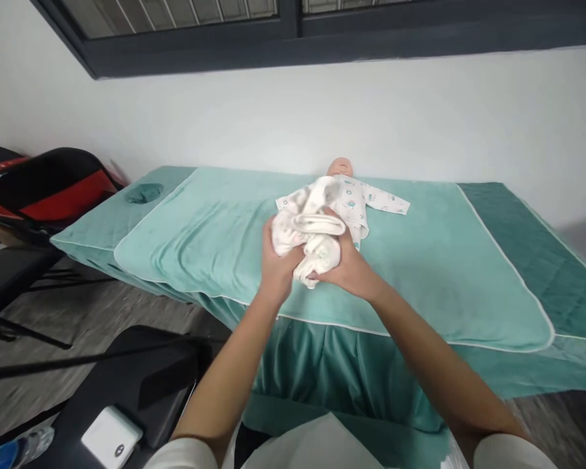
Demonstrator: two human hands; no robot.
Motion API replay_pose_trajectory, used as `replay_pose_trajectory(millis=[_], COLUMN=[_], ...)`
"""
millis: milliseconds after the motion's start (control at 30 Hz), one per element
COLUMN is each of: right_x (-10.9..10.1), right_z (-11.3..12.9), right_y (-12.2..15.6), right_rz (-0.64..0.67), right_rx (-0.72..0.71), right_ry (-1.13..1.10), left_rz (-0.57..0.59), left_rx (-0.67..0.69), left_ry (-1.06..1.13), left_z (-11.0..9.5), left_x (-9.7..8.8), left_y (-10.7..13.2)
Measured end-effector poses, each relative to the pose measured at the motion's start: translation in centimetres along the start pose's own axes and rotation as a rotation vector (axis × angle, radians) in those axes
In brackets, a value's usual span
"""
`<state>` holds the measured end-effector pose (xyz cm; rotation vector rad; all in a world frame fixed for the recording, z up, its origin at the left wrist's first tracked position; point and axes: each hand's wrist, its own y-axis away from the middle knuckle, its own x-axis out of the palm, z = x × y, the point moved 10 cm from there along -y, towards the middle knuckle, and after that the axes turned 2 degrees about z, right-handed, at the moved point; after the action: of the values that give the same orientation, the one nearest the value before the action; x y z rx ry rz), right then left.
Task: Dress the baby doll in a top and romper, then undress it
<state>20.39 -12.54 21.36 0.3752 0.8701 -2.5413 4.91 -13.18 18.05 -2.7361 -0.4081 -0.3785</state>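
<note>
Both my hands hold a bunched white baby garment (306, 229) above the near part of a teal massage bed (420, 273). My left hand (273, 260) grips its left side with fingers closed. My right hand (348, 264) wraps round its right side and underside. Behind the bundle lies a baby doll (356, 195) in a white printed romper, head toward the wall, one sleeve stretched to the right. The bundle hides the doll's lower body.
A light teal towel (200, 234) covers most of the bed, which has a face hole (144, 193) at its left end. Red and black chairs (43, 189) stand at left. A black stool (141, 384) with a white device (111, 438) sits near my left elbow.
</note>
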Motion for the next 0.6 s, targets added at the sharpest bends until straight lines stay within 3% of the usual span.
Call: replay_pose_trajectory(millis=[67,167,267,367,433,500,600], right_x=[-1.5,-3.8,-6.4,-10.4,-14.3,-18.1,-22.0], right_z=[-0.4,-1.2,-1.6,-2.3,-3.5,-5.9,-12.5], right_y=[0.0,1.2,2.6,3.5,4.3,5.5,8.0], right_rz=[-0.062,-0.152,-0.227,-0.293,-0.368,-0.412,-0.327], right_rx=[-0.001,-0.023,-0.078,-0.081,-0.018,0.093,0.462], right_ry=[-0.002,0.094,0.266,0.478,0.63,0.748,0.849], left_rz=[0.126,0.264,0.394,0.434,0.406,0.374,0.391], left_rx=[-0.154,-0.29,-0.372,-0.358,-0.318,-0.245,-0.015], left_ry=[0.198,0.302,0.28,0.211,0.166,0.16,0.226], left_z=[2.1,4.2,5.9,6.3,5.3,2.7,-5.1], left_x=[4.0,7.0,8.1,7.4,6.1,5.0,4.3], left_y=[0.2,0.9,1.4,1.3,1.2,1.1,1.1])
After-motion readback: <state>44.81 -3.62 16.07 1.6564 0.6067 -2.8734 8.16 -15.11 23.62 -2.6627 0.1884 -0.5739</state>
